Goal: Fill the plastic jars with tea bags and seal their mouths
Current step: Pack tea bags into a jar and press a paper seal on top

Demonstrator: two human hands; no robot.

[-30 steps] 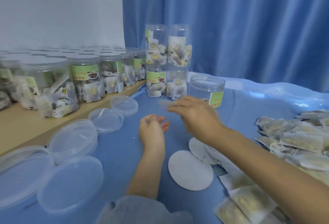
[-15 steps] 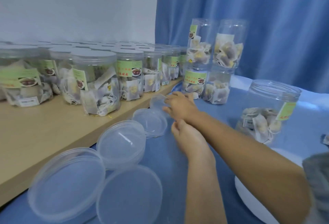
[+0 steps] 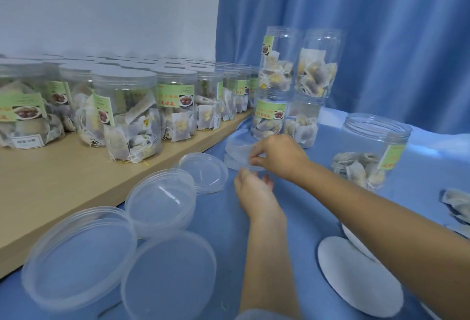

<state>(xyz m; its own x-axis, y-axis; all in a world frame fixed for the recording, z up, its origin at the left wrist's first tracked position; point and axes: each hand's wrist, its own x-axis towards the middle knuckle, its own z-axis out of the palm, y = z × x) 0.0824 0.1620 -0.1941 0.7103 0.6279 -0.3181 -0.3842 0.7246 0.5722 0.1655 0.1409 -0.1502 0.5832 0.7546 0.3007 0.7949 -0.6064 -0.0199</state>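
The step in hand is judged to be the fetching of a clear lid for sealing. Nearest the camera, 2 clear plastic lids (image 3: 122, 268) are seen lying flat and overlapping on the blue cloth (image 3: 292, 218), with a white round liner disc (image 3: 358, 276) to the right. Beyond them the left hand (image 3: 254, 192) is held palm up, its fingers loosely curled and gripping nothing. Just above it, the right hand (image 3: 277, 156) is seen pinching the rim of a clear lid (image 3: 239, 153) between thumb and fingertips.

To do this well, only 1 lid should be peeled away (these lids nest and cling), and the left hand is best used to steady what lies beneath. The lid should be kept level and carried to the open jar (image 3: 368, 151), which stands to the right, well apart from both hands.

That jar is clear plastic with a threaded mouth and a green label; its lower part is filled with pale tea bags. Farther back, 4 stacked jars (image 3: 292, 85) stand before the curtain (image 3: 356, 27), and capped jars (image 3: 127, 113) are ranged on the wooden board (image 3: 63, 182).
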